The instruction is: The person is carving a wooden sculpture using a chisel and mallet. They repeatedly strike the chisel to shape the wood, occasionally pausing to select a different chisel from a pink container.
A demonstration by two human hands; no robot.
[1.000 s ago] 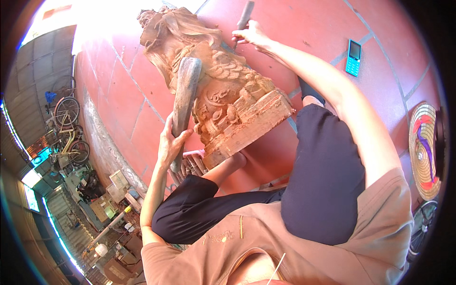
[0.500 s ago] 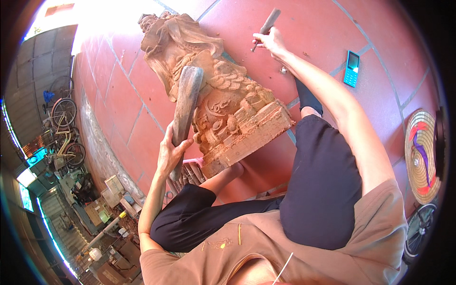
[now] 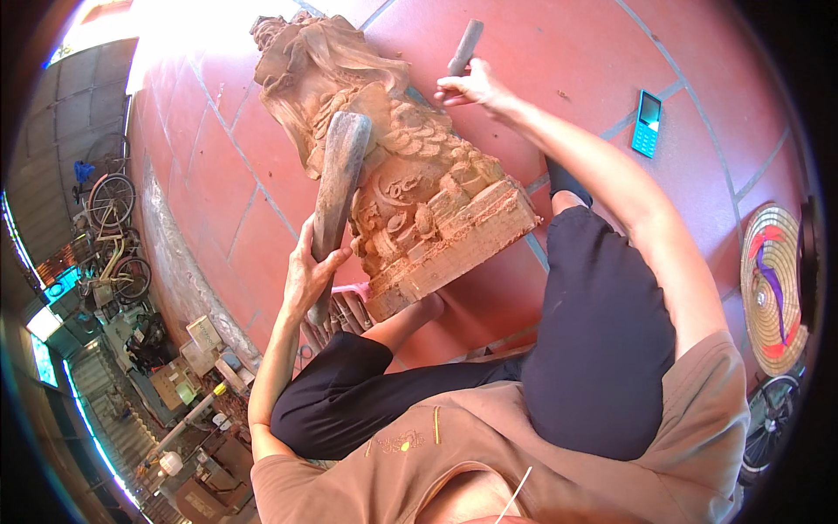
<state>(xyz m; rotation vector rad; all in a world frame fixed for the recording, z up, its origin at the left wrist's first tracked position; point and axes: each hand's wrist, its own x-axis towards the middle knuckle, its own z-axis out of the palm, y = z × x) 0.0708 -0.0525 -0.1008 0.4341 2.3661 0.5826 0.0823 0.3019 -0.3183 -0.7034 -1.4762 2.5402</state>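
A carved wooden statue (image 3: 384, 148) lies on its back on the floor, its square base (image 3: 458, 249) toward me. My left hand (image 3: 305, 271) is closed round a thick wooden mallet (image 3: 343, 162), which slants up in front of the statue. Beyond the statue's right side, my right hand (image 3: 474, 86) grips a chisel (image 3: 467, 44). The chisel's grey-brown handle points up and away, while its tip is hidden by my fingers. A gap of floor shows between the right hand and most of the carving.
Several tool handles (image 3: 349, 314) lie by my left knee. On the red tiles (image 3: 567, 52) to the right is a turquoise keypad phone (image 3: 647, 124). A woven hat (image 3: 772, 288) is at the far right. Bicycles (image 3: 113, 205) and boxes (image 3: 205, 336) line the left side.
My right hand has shifted left, closer to the statue, and the chisel is more upright, its tip no longer showing. The left hand and mallet stay nearly where they were.
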